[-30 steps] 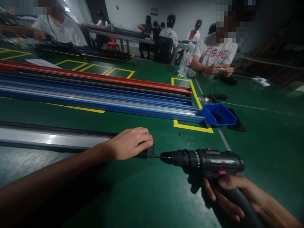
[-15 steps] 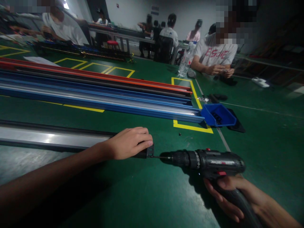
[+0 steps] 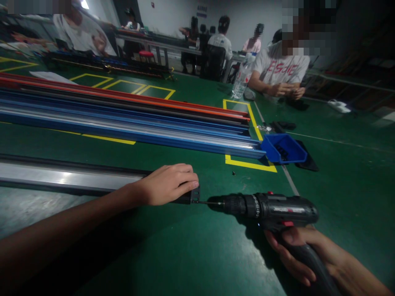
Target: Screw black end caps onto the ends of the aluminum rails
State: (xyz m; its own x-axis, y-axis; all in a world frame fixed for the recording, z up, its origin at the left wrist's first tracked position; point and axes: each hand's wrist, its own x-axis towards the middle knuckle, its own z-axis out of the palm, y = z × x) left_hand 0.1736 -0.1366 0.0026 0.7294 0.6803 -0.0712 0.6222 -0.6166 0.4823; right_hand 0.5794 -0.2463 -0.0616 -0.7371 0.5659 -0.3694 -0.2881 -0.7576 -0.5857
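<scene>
My left hand is closed over the right end of a long black and silver metal profile, which lies on the green table. A small black end cap shows at that end, just past my fingertips. My right hand is wrapped round the handle of a black cordless drill with red details. Its thin bit points left, and the tip meets the lower part of the end cap. A tiny dark screw lies on the table beyond the drill.
Long blue profiles and an orange profile lie across the table beyond my hands. At their right end stands a blue bin with small dark parts. Behind are a water bottle and a seated person handling something small.
My hands, the drill and the profile hold almost the same position. At the far left, a person in white has moved an arm in front of the body.
</scene>
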